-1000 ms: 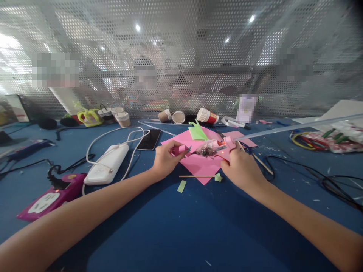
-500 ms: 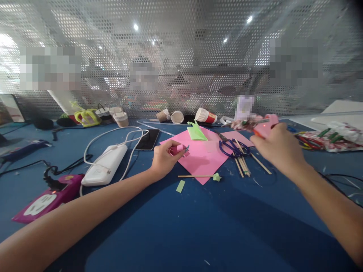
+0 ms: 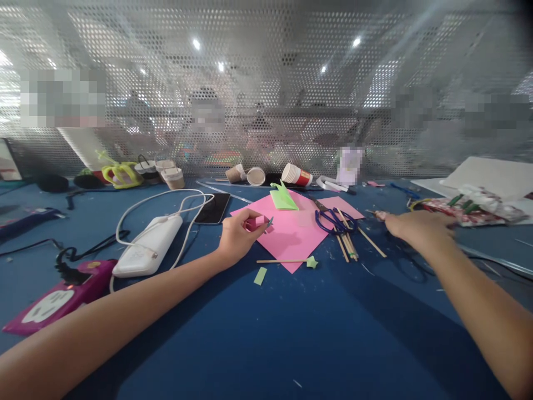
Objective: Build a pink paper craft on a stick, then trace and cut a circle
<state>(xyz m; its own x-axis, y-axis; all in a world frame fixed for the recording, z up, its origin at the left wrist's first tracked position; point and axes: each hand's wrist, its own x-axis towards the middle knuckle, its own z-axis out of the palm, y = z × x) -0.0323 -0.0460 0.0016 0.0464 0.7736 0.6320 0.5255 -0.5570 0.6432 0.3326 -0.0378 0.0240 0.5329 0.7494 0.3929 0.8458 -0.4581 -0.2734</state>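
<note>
My left hand [image 3: 236,239] pinches a small folded piece of pink paper [image 3: 260,220], with a thin blue-green tip poking out by the thumb. It hovers over the left part of a pink paper sheet [image 3: 293,239]. On the right, my right hand [image 3: 420,229] is low over the table, closed around a pink hot glue gun; just the gun's nozzle end [image 3: 380,215] shows past the fingers. Blue-handled scissors [image 3: 336,221] rest on wooden sticks [image 3: 348,247] between my hands. A stick with a green paper star [image 3: 312,262] lies in front, near a green paper strip [image 3: 260,276].
Folded green paper [image 3: 284,199] stands on the pink sheet. Left are a phone [image 3: 213,208], a white power bank [image 3: 149,247] with its cable, and a magenta power strip [image 3: 62,300]. Paper cups [image 3: 296,175] line the back. A red-and-white bag [image 3: 478,211] lies right.
My right hand has moved right and down with the glue gun, lowering it to the table near the bag. My left hand keeps its pinch on the pink paper. The view has shifted slightly.
</note>
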